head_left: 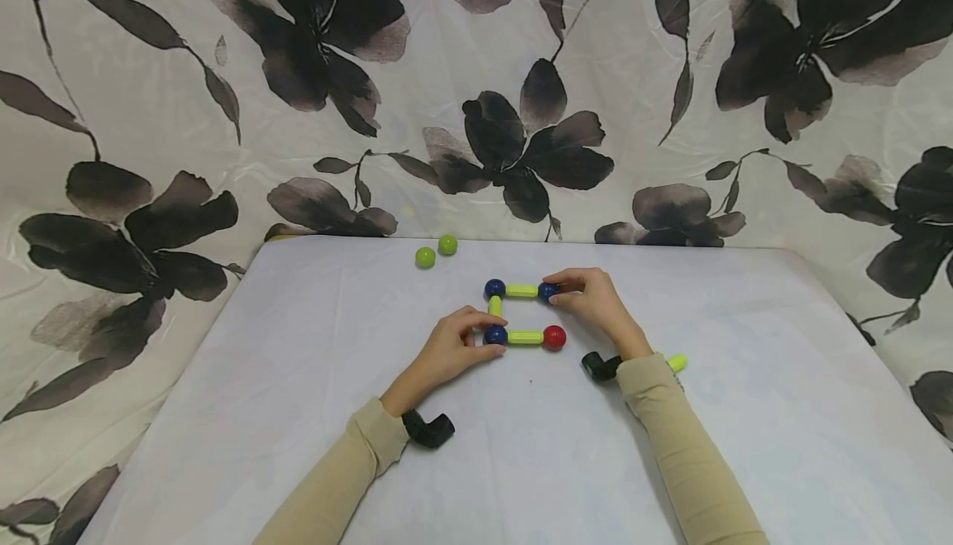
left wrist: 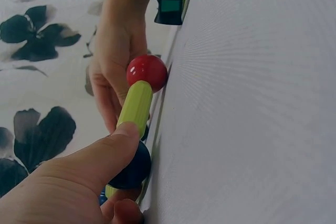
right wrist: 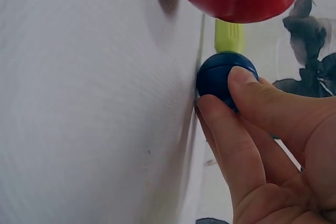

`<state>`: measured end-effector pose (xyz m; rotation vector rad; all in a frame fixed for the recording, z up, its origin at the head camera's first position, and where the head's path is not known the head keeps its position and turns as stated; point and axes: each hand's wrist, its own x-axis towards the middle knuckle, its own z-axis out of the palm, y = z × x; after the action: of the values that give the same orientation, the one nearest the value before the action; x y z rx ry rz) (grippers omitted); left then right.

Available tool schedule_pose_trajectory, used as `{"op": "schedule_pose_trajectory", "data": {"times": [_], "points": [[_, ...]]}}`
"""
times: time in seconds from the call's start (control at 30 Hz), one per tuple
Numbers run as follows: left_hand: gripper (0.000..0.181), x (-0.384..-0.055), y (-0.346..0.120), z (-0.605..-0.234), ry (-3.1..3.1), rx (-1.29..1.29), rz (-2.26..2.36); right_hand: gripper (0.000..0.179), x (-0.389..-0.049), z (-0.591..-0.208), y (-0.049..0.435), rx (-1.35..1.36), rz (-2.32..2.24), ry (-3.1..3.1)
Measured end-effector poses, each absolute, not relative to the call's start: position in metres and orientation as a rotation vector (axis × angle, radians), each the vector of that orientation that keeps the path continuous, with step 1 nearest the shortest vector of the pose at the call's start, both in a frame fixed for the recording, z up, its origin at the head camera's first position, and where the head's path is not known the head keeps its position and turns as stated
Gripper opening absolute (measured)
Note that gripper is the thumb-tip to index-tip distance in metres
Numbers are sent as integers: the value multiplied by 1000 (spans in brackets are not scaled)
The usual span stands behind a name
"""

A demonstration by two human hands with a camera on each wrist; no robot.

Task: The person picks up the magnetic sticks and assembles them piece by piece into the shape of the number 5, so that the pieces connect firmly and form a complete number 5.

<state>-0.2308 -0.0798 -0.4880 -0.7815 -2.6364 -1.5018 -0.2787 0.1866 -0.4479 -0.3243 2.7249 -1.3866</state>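
Note:
A three-sided frame of yellow-green rods and balls lies on the white table. My left hand [head_left: 447, 348] grips the blue ball [head_left: 495, 336] at its near left corner, thumb on one side and fingers on the other. From that ball a rod [head_left: 525, 337] runs right to a red ball [head_left: 554, 337], and a shorter-looking rod [head_left: 495, 306] leads back to another blue ball [head_left: 495, 288]. The far rod [head_left: 522, 290] ends at a third blue ball [right wrist: 223, 77], which my right hand [head_left: 598, 301] pinches between thumb and fingers. The red ball and this blue ball stand apart.
Two light green balls, one nearer [head_left: 425, 257] and one farther [head_left: 447, 245], lie near the table's back edge. Another yellow-green piece [head_left: 677, 362] shows partly behind the right sleeve. Floral cloth [head_left: 514, 148] hangs behind the table [head_left: 298, 413].

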Motion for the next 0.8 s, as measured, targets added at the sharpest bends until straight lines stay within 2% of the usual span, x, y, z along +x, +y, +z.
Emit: {"op": "schedule_pose_trajectory", "data": {"times": [0.33, 0.8], "points": [[36, -230, -78, -489, -2636, -799, -1514, 37, -274, -440, 194, -363, -1382, 2697], [37, -232, -80, -488, -2644, -789, -1516, 27, -246, -397, 231, -437, -1106, 2889]]}}
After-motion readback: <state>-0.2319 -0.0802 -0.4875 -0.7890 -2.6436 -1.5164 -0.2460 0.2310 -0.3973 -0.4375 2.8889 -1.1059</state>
